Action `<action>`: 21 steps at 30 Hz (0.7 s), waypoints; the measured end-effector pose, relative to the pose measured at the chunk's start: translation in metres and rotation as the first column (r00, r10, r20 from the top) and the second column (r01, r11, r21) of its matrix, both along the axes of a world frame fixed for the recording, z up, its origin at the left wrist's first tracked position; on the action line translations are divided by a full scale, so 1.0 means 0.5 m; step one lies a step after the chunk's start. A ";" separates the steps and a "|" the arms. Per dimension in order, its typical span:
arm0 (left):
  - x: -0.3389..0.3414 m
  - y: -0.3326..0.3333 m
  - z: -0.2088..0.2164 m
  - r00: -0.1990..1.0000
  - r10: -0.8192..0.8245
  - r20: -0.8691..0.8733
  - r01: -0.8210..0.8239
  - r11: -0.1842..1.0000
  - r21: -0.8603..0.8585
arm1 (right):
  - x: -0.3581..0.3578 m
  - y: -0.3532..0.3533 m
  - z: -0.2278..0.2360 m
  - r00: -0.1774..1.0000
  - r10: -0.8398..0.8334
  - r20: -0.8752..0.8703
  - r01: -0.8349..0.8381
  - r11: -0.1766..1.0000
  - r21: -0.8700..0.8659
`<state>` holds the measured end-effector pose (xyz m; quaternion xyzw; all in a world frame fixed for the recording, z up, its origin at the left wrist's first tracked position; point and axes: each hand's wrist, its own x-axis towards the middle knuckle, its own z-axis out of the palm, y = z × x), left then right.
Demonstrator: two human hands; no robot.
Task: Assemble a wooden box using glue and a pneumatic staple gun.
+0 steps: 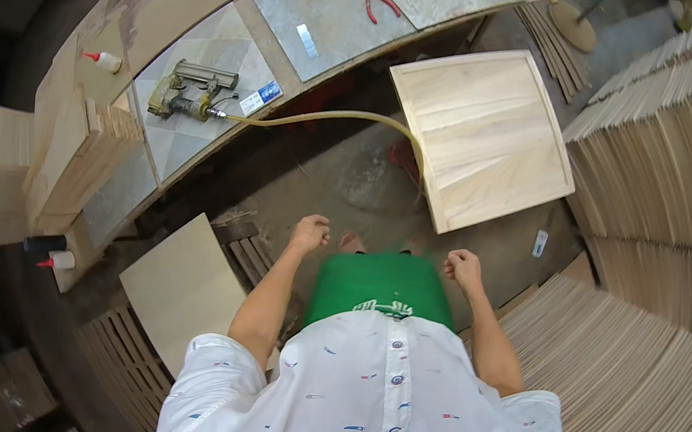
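Observation:
My left hand (310,234) hangs with curled fingers in front of my body, left of my green shorts (384,288). My right hand (463,270) is on the other side, also loosely closed. I see nothing in either hand, and neither touches anything. Beyond the right hand is a pale wooden framed panel (484,139), like a cabinet door, tilted beside the workbench (307,15). On the bench lies a nail gun (187,95). Its yellowish air hose (317,115) runs over the bench edge and down along the panel's left side.
Tall stacks of thin wooden boards (672,153) stand at right, with more rows of boards (614,374) nearer me. Red-handled pliers (376,5) and a glue bottle (105,62) lie on the bench. A plain board (183,289) lies at left above wooden slats (121,362).

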<state>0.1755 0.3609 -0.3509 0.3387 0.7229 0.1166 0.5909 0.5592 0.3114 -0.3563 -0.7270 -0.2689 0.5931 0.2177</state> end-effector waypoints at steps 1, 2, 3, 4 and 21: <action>0.007 0.014 0.016 0.999 0.031 0.008 -0.031 1.000 -0.006 | 0.020 0.013 0.000 1.000 0.016 0.005 -0.016 1.000 0.007; 0.004 0.024 0.026 0.998 0.055 0.008 -0.055 0.998 -0.015 | 0.023 0.019 0.006 1.000 -0.013 0.018 0.013 1.000 -0.009; 0.009 0.027 0.021 0.998 0.065 0.004 -0.065 0.998 -0.014 | 0.024 0.027 0.008 0.999 -0.041 0.032 0.042 0.999 -0.027; 0.019 0.023 0.010 0.997 0.071 0.004 -0.071 0.997 0.014 | 0.037 0.041 -0.003 0.999 -0.032 0.028 0.033 0.999 -0.031; -0.278 0.122 -0.198 0.818 -0.563 0.120 0.562 0.826 0.050 | -0.109 0.001 0.126 0.878 -0.260 0.403 0.224 0.965 0.134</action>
